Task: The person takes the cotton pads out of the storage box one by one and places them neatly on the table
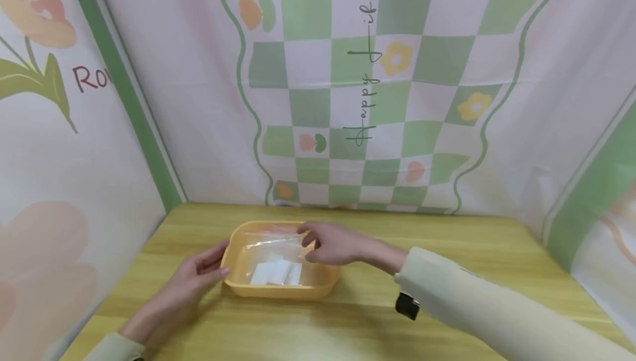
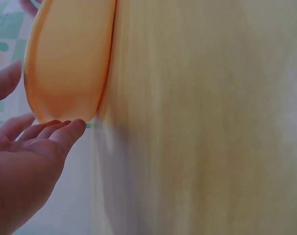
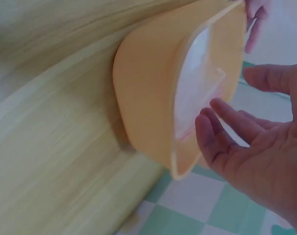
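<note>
A shallow yellow-orange plastic basin (image 1: 283, 293) stands on the wooden table. Inside it lies a clear zip bag (image 1: 272, 249) with flat white pieces (image 1: 275, 272) in its lower part; what these are cannot be made out. At the basin's left side, my left hand (image 1: 191, 277) touches the outer wall with its fingertips, as the left wrist view shows, while the thumb is spread apart. My right hand (image 1: 338, 244) hovers over the right part of the basin, fingers loosely bent near the bag. Nothing is between its thumb and fingers in the right wrist view.
The wood-grain table (image 1: 422, 306) extends around the basin on all sides. Behind it hangs a green-and-white checked cloth (image 1: 348, 101) with flowers and lettering. Further printed cloth panels (image 1: 44, 184) close off the left and right sides.
</note>
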`<state>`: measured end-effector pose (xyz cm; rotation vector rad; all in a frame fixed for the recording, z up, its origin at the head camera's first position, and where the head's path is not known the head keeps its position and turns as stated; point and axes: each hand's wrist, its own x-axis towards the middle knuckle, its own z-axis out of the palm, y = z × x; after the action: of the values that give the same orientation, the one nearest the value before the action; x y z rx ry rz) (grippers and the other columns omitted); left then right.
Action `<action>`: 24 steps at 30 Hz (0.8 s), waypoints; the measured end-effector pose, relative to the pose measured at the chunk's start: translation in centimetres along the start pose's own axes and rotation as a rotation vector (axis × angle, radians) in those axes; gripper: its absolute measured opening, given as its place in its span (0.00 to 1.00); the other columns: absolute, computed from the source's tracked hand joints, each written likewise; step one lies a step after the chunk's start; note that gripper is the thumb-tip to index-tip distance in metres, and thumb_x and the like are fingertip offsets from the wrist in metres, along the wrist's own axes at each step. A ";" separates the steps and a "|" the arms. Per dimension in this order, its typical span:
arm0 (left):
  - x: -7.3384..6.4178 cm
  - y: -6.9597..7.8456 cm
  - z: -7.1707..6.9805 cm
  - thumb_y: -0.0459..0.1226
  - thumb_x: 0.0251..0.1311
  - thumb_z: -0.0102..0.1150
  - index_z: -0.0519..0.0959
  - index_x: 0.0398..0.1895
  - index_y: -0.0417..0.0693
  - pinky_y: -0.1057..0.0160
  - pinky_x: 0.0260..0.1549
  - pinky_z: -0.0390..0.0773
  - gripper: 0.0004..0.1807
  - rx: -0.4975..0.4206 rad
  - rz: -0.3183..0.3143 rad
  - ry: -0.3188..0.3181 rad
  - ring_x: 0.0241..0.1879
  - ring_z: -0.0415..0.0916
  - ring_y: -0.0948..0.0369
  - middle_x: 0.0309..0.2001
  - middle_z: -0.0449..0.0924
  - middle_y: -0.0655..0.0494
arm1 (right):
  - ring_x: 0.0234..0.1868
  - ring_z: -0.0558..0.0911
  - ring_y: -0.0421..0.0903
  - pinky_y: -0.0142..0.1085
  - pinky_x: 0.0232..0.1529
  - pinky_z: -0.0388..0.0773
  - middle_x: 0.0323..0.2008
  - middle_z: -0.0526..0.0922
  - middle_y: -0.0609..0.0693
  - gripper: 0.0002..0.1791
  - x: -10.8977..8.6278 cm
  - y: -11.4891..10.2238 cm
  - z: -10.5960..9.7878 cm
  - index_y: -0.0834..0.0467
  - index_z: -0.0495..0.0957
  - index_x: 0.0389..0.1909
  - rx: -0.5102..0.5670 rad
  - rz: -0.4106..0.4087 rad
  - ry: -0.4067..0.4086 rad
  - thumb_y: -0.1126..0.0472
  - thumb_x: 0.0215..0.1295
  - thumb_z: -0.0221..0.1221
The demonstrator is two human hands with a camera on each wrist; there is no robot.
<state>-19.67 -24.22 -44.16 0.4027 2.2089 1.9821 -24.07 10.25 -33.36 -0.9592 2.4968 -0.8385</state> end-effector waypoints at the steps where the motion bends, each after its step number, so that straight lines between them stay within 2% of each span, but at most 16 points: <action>1: 0.1 -0.1 -0.1 0.28 0.69 0.63 0.52 0.80 0.28 0.68 0.63 0.73 0.42 -0.006 -0.002 -0.016 0.75 0.58 0.36 0.79 0.52 0.30 | 0.56 0.84 0.56 0.45 0.57 0.83 0.57 0.85 0.61 0.33 0.7 0.3 0.2 0.69 0.69 0.71 0.015 0.012 -0.017 0.66 0.66 0.63; 4: 0.3 -0.4 -0.5 0.28 0.69 0.64 0.51 0.81 0.29 0.67 0.63 0.73 0.43 0.004 -0.004 -0.057 0.74 0.57 0.33 0.79 0.50 0.29 | 0.61 0.82 0.58 0.43 0.61 0.81 0.59 0.84 0.62 0.34 2.7 0.8 0.8 0.69 0.67 0.72 0.047 0.041 -0.066 0.67 0.65 0.63; 9: 0.6 -0.5 -1.0 0.30 0.70 0.63 0.48 0.81 0.29 0.67 0.63 0.73 0.45 0.023 0.036 -0.126 0.74 0.55 0.31 0.79 0.47 0.27 | 0.65 0.81 0.54 0.40 0.65 0.78 0.59 0.85 0.60 0.35 5.2 1.4 1.6 0.68 0.66 0.74 0.068 0.072 -0.119 0.65 0.66 0.62; 12: 0.6 -0.5 -1.3 0.29 0.71 0.62 0.47 0.82 0.29 0.67 0.64 0.73 0.45 0.014 0.044 -0.153 0.74 0.53 0.30 0.79 0.45 0.27 | 0.64 0.82 0.52 0.38 0.64 0.78 0.59 0.85 0.59 0.35 6.1 1.3 2.0 0.67 0.66 0.74 0.061 0.086 -0.144 0.60 0.68 0.63; 16: 0.8 -0.6 -1.4 0.28 0.72 0.61 0.47 0.81 0.28 0.69 0.64 0.71 0.43 0.010 0.051 -0.161 0.74 0.52 0.30 0.79 0.45 0.27 | 0.65 0.81 0.55 0.40 0.63 0.81 0.62 0.82 0.63 0.38 6.5 1.4 2.4 0.68 0.63 0.76 0.114 0.122 -0.163 0.58 0.69 0.64; 19: 0.9 -0.6 -1.5 0.27 0.71 0.60 0.46 0.81 0.27 0.69 0.64 0.71 0.43 -0.001 0.057 -0.168 0.74 0.52 0.29 0.79 0.44 0.26 | 0.65 0.80 0.57 0.43 0.62 0.81 0.62 0.81 0.64 0.40 6.6 1.5 2.8 0.68 0.62 0.76 0.186 0.141 -0.149 0.59 0.69 0.66; 24: 0.8 -0.7 -1.4 0.26 0.71 0.61 0.45 0.81 0.27 0.67 0.64 0.73 0.44 -0.026 0.048 -0.175 0.74 0.52 0.31 0.79 0.44 0.27 | 0.59 0.83 0.53 0.44 0.62 0.82 0.55 0.85 0.59 0.37 7.0 1.6 3.6 0.65 0.69 0.73 0.368 0.163 -0.071 0.63 0.65 0.71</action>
<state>-20.94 -25.38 -44.62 0.6062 2.0836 1.9153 -28.03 4.88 -37.81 -0.6391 2.2165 -1.1357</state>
